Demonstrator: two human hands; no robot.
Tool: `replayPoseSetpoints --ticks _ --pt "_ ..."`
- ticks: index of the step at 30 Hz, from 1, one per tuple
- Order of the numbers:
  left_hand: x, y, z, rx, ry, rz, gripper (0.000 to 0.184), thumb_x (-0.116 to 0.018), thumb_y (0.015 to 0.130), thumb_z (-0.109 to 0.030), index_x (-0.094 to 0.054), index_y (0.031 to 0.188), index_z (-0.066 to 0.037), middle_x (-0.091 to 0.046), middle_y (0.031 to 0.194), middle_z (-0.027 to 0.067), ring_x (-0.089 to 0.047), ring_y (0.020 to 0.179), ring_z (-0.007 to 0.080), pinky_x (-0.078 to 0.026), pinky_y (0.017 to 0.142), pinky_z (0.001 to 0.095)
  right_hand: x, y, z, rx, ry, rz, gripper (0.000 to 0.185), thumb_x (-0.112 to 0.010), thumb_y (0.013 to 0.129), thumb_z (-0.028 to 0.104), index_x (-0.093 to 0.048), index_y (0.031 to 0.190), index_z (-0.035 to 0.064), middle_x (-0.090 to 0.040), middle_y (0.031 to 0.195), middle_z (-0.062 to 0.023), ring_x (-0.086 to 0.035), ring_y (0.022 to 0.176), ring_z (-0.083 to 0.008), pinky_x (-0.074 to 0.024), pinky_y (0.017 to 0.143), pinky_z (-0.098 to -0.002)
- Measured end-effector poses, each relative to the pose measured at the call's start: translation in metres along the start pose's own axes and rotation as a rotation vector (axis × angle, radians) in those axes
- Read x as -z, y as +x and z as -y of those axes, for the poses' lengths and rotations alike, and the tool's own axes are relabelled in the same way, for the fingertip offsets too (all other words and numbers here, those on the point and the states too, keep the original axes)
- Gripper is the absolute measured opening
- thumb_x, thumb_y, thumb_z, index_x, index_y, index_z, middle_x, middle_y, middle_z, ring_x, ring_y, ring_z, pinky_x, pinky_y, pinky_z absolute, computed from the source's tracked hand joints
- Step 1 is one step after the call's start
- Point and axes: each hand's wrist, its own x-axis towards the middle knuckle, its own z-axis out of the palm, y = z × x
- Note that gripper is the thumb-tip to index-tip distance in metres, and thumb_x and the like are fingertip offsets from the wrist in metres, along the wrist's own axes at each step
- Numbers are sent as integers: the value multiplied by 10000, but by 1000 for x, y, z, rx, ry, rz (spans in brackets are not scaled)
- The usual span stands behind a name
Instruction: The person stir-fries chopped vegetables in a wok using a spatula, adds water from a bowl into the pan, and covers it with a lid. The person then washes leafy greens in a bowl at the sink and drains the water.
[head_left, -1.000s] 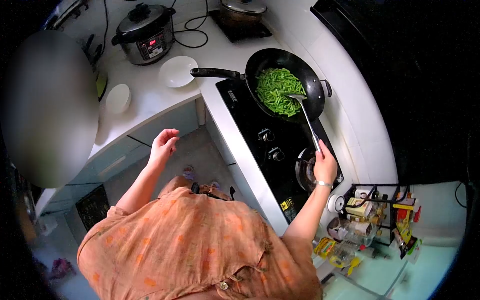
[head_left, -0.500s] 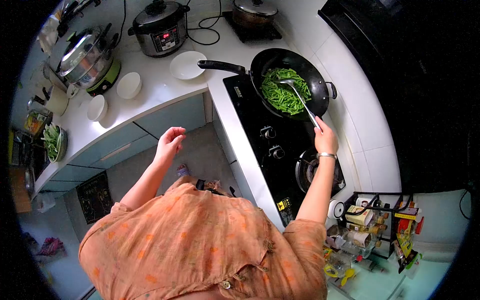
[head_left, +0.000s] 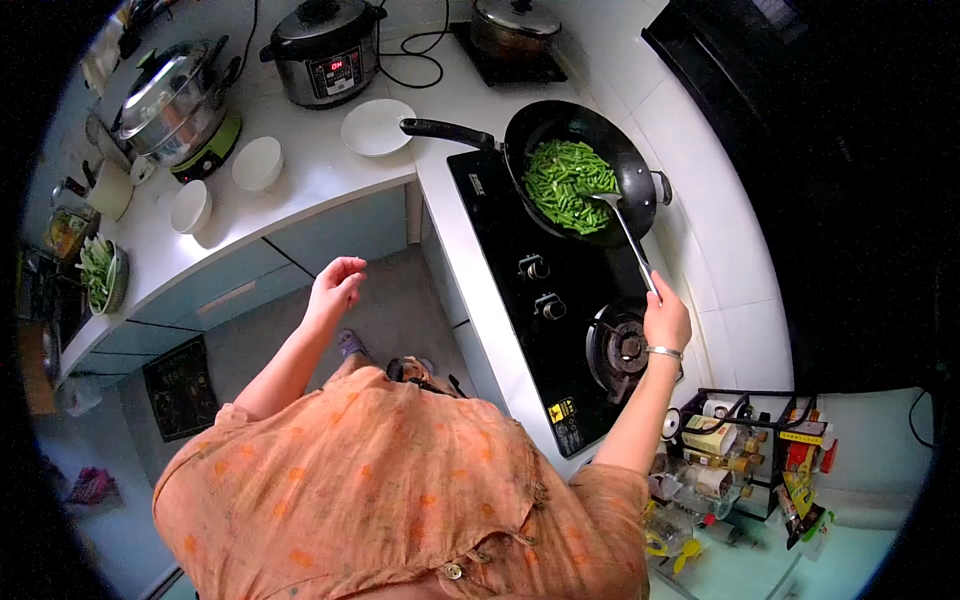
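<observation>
My right hand (head_left: 667, 318) is closed round the handle of a metal spatula (head_left: 632, 241). The spatula slants down into a black wok (head_left: 632, 165), its head against cut green beans (head_left: 565, 185) heaped in the bottom. That wok sits on the far burner of a black gas stove (head_left: 500, 255), its long handle pointing left. In the air in front of the counter hangs my left hand (head_left: 338, 285), fingers loosely curved, with nothing visible in it.
A white plate (head_left: 376, 128) and two white bowls (head_left: 258, 164) stand on the counter, near an electric pressure cooker (head_left: 324, 60) and a steamer (head_left: 172, 105). A bare burner (head_left: 622, 345) is beside my right forearm. Bottles fill a black rack (head_left: 745, 395) at lower right.
My right hand has moved slightly down and right, drawing the spatula's head from the middle of the beans toward the wok's right side. My left hand has barely moved.
</observation>
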Motion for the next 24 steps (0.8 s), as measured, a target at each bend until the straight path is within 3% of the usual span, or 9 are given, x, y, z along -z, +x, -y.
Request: replayPoseSetpoints --ticks 3,4,7,9,10,14,17,21,24 --pt "-1 1 -5 -4 -32 -10 162 -528 836 -74 -550 996 -78 -558 796 -30 -435 546 20 -343 460 166 13 -4 -15 66 86 -30 328 -561 810 175 -583 1126 260 -618 985 -130 -590 859 -319 -463 729 -372" --pt "3 3 -3 -6 -35 -12 162 -528 836 -74 -550 996 -78 -558 796 -30 -435 546 20 -343 460 166 12 -3 -27 125 183 -27 339 -547 820 149 -564 1159 163 -628 1006 -116 -604 891 -291 -459 745 -352" --pt "12 5 3 -18 -26 -14 159 -535 833 -80 -553 991 -80 -559 793 -34 -433 541 21 -345 463 165 -14 0 -55 198 462 -119 294 -508 866 176 -568 1124 50 -655 798 -72 -612 695 -203 -460 597 -300" --pt "19 3 1 34 -22 -37 164 -544 826 -82 -560 990 -79 -558 789 -32 -437 556 31 -355 477 170 -17 -11 -41 -202 947 91 258 -460 915 250 -569 1049 58 -417 563 49 -313 405 -15 -242 342 -167" --pt "21 2 1 36 -36 -69 164 -544 826 -82 -560 990 -79 -558 789 -32 -437 556 31 -355 477 170 -15 -24 -17 -214 1062 119 257 -448 922 299 -548 911 62 -346 520 72 -259 362 -3 -170 310 -174" --pt "34 10 -1 -35 -12 -5 182 -560 806 -92 -574 986 -67 -546 781 -24 -470 620 57 -420 562 206 -60 -33 -2 -258 1350 212 304 -445 919 343 -501 902 45 -317 513 59 -256 368 -19 -171 301 -186" --pt "47 10 -10 -21 -13 6 173 -565 817 -102 -570 988 -79 -517 742 -40 -441 608 45 -384 536 195 -76 -50 33 -228 1355 128 300 -426 921 368 -474 835 85 -324 524 57 -257 368 -36 -186 299 -198" --pt "79 16 -4 -9 -54 21 155 -563 821 -104 -563 974 -79 -517 746 -47 -442 615 40 -396 561 198 -96 -38 28 -331 878 179 331 -417 913 403 -447 766 107 -308 472 55 -260 340 -45 -195 297 -199" --pt "112 24 -2 1 -59 -47 149 -559 824 -98 -561 971 -81 -509 733 -47 -441 610 41 -389 550 196 -103 -55 51 -294 1035 94 346 -408 916 405 -437 748 104 -308 476 56 -261 340 -46 -196 291 -203"
